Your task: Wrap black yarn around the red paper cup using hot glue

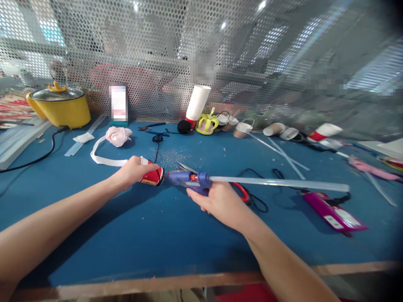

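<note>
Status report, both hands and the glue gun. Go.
Left hand shut on red-and-white cup. Right hand shut on glue gun, nozzle at the cup, long glue stick out the back. Scissors and black cord beside right hand.

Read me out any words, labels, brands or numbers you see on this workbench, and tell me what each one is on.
Nothing here reads legibly.
Upright card by the mesh: blurred out.
White label on the magenta case: print too small.
Red and white piece in the left hand: no readable print.
Glue gun in the right hand: no visible brand.
</note>
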`<state>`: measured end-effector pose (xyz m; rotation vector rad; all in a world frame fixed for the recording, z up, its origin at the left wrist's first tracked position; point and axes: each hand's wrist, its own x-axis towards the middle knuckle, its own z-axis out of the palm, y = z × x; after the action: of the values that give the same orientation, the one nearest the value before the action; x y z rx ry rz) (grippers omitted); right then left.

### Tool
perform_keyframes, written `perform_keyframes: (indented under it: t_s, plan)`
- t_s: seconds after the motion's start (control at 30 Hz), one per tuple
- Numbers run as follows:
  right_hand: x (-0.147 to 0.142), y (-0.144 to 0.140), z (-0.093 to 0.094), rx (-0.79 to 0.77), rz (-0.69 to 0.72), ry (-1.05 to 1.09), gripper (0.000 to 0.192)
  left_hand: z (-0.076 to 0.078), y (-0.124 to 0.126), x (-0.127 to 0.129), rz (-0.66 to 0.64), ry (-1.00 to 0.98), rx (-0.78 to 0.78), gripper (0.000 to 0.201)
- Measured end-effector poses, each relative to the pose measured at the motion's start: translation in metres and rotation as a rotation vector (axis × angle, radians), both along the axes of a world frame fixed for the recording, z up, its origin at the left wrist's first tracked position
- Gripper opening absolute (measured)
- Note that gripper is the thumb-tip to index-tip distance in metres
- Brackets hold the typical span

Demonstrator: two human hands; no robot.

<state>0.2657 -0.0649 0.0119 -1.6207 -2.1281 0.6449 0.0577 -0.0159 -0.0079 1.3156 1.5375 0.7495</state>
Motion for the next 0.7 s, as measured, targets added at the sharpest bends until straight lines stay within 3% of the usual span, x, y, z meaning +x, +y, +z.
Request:
perform_keyframes:
  t_s: [0.3,0.7]
  plan:
    - [-0.0022,-0.0042,0.0021,0.001,0.0,0.016,0.016,-0.0062,0.0023,-0.0017,0.0,-0.093,0.015,0.03]
    - [-0.0025,-0.001,-0.0028,0.043,-0.031,-0.021,0.016,-0.0043,0.0032,-0.0044,0.01,0.061,-0.035,0.036]
